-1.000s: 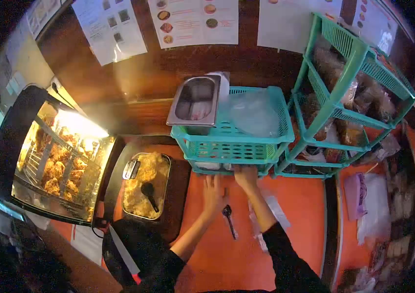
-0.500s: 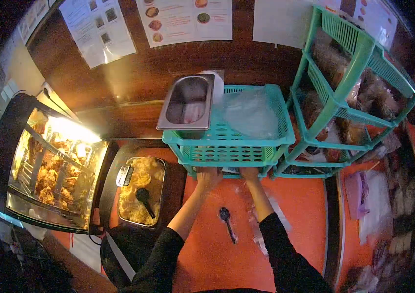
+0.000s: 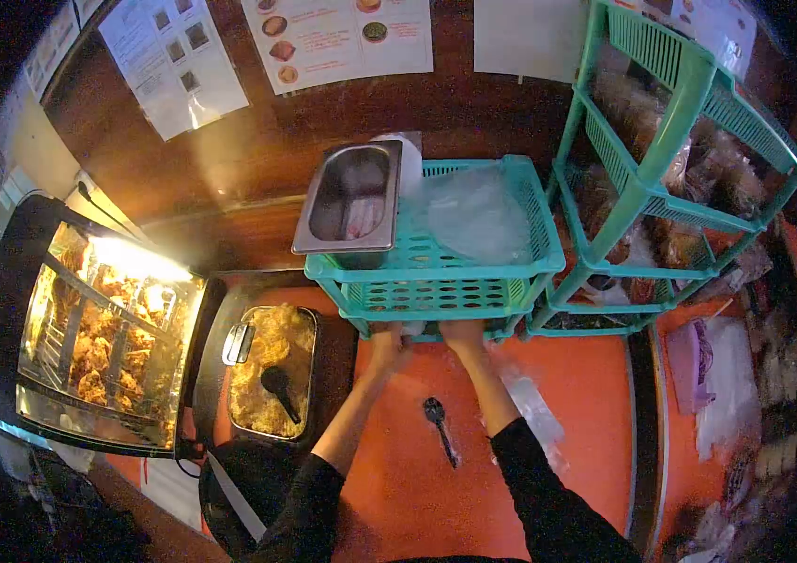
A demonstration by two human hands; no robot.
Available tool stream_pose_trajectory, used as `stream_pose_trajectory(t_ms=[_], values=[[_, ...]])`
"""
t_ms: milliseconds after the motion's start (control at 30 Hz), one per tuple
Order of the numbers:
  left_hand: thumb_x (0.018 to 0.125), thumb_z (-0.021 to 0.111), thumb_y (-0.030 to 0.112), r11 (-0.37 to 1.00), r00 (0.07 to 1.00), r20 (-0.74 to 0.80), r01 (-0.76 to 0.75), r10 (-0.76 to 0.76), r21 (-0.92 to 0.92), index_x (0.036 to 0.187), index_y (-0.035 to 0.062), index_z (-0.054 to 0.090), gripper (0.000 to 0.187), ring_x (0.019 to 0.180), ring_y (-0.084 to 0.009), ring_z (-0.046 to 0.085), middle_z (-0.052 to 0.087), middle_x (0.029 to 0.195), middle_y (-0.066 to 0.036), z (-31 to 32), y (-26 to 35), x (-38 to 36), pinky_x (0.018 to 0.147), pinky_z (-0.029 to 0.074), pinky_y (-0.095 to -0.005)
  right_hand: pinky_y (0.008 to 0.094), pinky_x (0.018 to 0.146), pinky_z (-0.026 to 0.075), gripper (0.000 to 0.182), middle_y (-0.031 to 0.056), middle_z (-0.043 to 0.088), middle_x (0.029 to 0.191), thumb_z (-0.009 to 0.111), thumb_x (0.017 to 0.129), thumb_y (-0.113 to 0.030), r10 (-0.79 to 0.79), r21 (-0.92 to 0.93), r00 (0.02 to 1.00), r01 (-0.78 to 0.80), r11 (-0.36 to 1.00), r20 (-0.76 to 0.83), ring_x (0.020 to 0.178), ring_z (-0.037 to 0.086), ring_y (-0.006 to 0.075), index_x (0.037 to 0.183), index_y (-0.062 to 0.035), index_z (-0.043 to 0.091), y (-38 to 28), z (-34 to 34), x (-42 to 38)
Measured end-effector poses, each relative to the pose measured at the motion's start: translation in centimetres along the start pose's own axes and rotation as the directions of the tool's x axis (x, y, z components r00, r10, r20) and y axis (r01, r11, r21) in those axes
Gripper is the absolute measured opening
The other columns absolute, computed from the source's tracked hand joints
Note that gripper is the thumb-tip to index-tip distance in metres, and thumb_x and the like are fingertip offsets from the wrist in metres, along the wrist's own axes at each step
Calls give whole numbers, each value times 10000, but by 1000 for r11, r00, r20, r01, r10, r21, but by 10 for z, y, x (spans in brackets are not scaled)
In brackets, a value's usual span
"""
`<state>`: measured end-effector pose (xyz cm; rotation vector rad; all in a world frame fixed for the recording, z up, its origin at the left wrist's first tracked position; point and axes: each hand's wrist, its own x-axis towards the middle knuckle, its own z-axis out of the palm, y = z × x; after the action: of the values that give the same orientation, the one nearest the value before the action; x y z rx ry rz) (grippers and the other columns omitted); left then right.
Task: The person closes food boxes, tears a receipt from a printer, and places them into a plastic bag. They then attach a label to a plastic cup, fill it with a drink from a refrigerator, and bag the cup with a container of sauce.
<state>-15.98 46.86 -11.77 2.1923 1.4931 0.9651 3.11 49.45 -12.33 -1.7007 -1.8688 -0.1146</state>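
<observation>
Both forearms reach forward to a low turquoise plastic rack [image 3: 445,275]. My left hand [image 3: 385,342] is under the rack's front edge, its fingers hidden in the bottom tier. Beside it my right hand [image 3: 460,336] also reaches in under that edge, fingers out of sight. A small pale patch shows between the hands; what it is I cannot make out. On the rack's top stand a metal food pan [image 3: 351,202] and a clear plastic bag stack [image 3: 478,216]. A black spoon [image 3: 440,432] lies on the red counter [image 3: 389,507] between my forearms.
To the left are a lit glass warmer [image 3: 107,328] with fried food and a tray of yellowish food [image 3: 272,413] holding a black ladle. A knife [image 3: 234,493] lies on a round black surface. At right stands a tall turquoise rack [image 3: 642,202] with bagged items. A shiny clear plastic sheet [image 3: 534,413] lies nearby.
My right hand has shifted left, closer to my left hand, under the rack's edge. The view has tilted slightly. The plastic sheet beside my right forearm is more exposed.
</observation>
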Motion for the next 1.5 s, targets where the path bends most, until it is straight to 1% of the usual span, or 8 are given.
stream_pose_trajectory(t_ms=[133,533,933,1033,1133,1367,1433,1500], values=[[652,590,65,968,961,-160,-201,225,152,1164,33,507,520,1041,-478,468,519,1112,-256,-15,21,3,874,386,-570,564,990,310,539,147,534,1252,612,773,-375,-95,138,993,105,985,-74,1164,475,367,1237,-114,532,22,26,29],[720,647,179,859,916,-352,16,193,512,1097,32,568,412,998,-410,544,589,1068,-212,12,43,10,899,403,-514,518,918,401,416,120,576,1170,523,837,-394,-430,-199,874,390,899,-227,1066,531,342,1139,-116,584,24,33,8],[698,706,427,993,988,113,96,-103,63,1168,100,567,589,1086,-337,516,564,1162,-155,11,35,24,869,423,-465,566,933,348,484,148,550,1245,496,840,-417,56,-68,991,-64,996,-123,1136,503,365,1194,-98,578,-17,-31,-2],[747,681,398,949,991,5,-124,131,-291,1198,93,547,560,1096,-325,502,531,1219,-143,44,12,26,878,418,-462,561,959,329,470,152,556,1225,511,838,-385,231,-40,961,-227,973,154,1152,488,368,1198,-88,573,-12,-31,7],[776,680,306,732,999,5,-36,53,-681,1209,95,536,504,1039,-326,529,526,1240,-127,62,0,31,871,431,-454,562,972,307,439,159,567,1192,539,829,-343,88,-36,978,-96,995,-189,1150,483,362,1174,-74,578,0,-22,-5],[801,656,254,904,985,172,101,-32,-415,1187,40,531,459,1005,-361,540,514,1238,-165,74,13,41,874,433,-464,509,914,365,272,173,595,1080,535,848,-189,40,-190,969,-88,978,-242,1057,529,353,1064,-33,593,-28,-92,-36],[797,655,267,910,990,138,82,-27,-407,1188,22,523,480,1017,-376,529,511,1229,-184,75,16,41,883,425,-476,414,807,431,157,155,605,926,491,841,-39,255,549,961,-154,821,-112,898,571,335,962,-11,588,-73,-182,-32],[792,654,279,924,990,136,88,-39,-373,1188,3,515,502,1029,-392,518,509,1220,-202,66,29,40,891,417,-487,349,683,433,142,130,578,810,468,819,48,-23,420,880,249,873,-475,760,562,302,891,-15,573,-100,-251,21]])
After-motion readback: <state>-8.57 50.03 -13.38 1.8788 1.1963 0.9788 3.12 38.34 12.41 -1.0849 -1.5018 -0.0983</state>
